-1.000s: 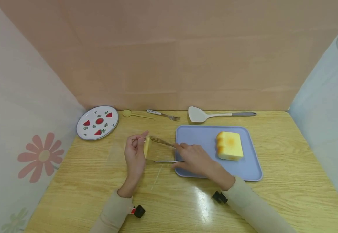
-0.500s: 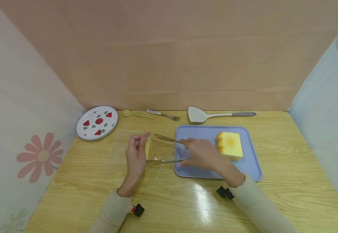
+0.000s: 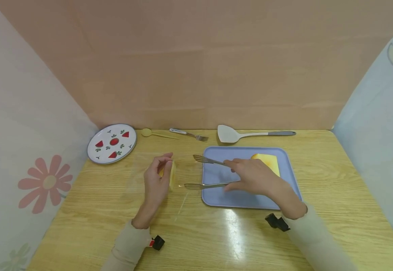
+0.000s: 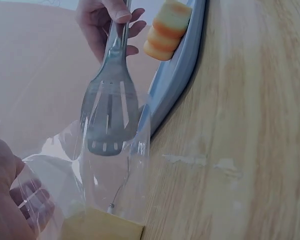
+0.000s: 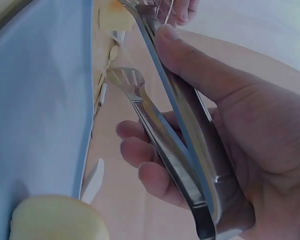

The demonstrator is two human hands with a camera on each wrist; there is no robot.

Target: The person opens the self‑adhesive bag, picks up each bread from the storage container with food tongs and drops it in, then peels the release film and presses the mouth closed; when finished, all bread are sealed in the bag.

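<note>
My left hand [image 3: 155, 184] holds a clear plastic bag [image 4: 60, 172], and a pale yellow bread slice [image 3: 172, 175] stands upright inside it by the palm. Only the slice's edge shows in the left wrist view, at the bottom. In my right hand [image 3: 255, 175] is a pair of metal tongs [image 3: 210, 186], with thumb on one arm and fingers on the other. The slotted tong ends are spread apart, point left toward the bag's mouth and have nothing between them. Beneath the right hand lies a blue tray [image 3: 213, 197] with a loaf of bread [image 3: 269, 162], partly hidden by that hand.
Along the back lie a yellow spoon [image 3: 147, 132], a fork [image 3: 201, 138] with a white handle and a white spatula [image 3: 228, 134] with a grey grip. A white plate [image 3: 106, 154] with watermelon prints sits back left. Walls enclose the table [image 3: 196, 237] behind and on both sides.
The right hand has drawn the tongs rightward, away from the bread slice and over the tray, now covering part of the loaf. The left hand keeps nearly the same place with the bag.
</note>
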